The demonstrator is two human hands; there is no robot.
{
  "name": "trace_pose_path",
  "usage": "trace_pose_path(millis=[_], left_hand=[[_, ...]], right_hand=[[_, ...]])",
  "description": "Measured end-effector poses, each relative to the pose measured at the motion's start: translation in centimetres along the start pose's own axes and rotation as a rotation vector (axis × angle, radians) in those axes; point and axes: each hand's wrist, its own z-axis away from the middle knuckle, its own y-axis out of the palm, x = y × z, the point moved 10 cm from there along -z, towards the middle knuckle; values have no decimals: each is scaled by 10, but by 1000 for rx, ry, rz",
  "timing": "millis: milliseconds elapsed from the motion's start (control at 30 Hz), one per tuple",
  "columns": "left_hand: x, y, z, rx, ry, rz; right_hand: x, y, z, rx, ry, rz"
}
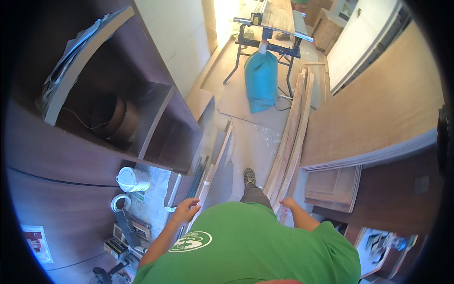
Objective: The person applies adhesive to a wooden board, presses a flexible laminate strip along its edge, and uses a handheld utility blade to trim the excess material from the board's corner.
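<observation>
My left hand (pixel 186 211) hangs beside my body with its fingers loosely curled and apart, and it holds nothing that I can see. Close to it run long narrow strips (pixel 206 179) of wood leaning along the left side. At my right side, my right hand (pixel 289 204) is low, near the lower end of long wooden boards (pixel 289 142). Its fingers are small and partly hidden, so I cannot make out whether it touches them.
A dark open cabinet (pixel 165 137) stands left, with a white bucket (pixel 133 179) below it. Large wooden panels (pixel 373 109) stack on the right. Ahead, a blue bag (pixel 261 80) hangs under a saw stand (pixel 239 52). One shoe (pixel 249 176) shows on the floor.
</observation>
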Motion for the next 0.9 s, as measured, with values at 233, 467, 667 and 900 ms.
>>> trace_pose_path(millis=[233,467,667,900], left_hand=[[-98,1,-59,-32,75,-34],[-177,-49,-142,-81,254,-140],[-230,-45,-206,-32,278,-213],[-219,-12,-243,-56,187,-319]], right_hand=[[153,-159,-108,-197,-422,57],[242,-222,-41,-92,-160,-515],[340,-354,-48,-169,-364,-753],[567,-541,-69,-319,-687,-754]])
